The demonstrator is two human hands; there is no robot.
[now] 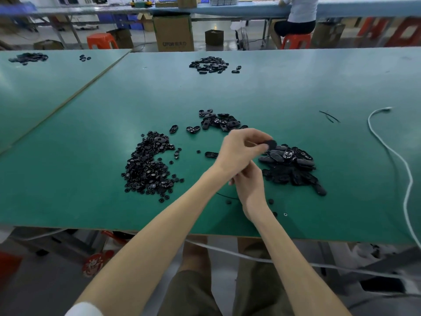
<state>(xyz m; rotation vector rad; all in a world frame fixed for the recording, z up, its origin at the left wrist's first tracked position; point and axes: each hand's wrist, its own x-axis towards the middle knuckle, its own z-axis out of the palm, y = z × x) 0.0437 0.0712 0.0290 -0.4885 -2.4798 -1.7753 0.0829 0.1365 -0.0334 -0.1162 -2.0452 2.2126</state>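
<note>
Piece of black plastic (270,144) probably between left hand (239,151) fingertips

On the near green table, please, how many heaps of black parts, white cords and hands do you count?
Heaps of black parts: 4 (left, middle, right, far)
White cord: 1
Hands: 2 (left hand, pinching a black part; right hand)
Total: 7
</note>
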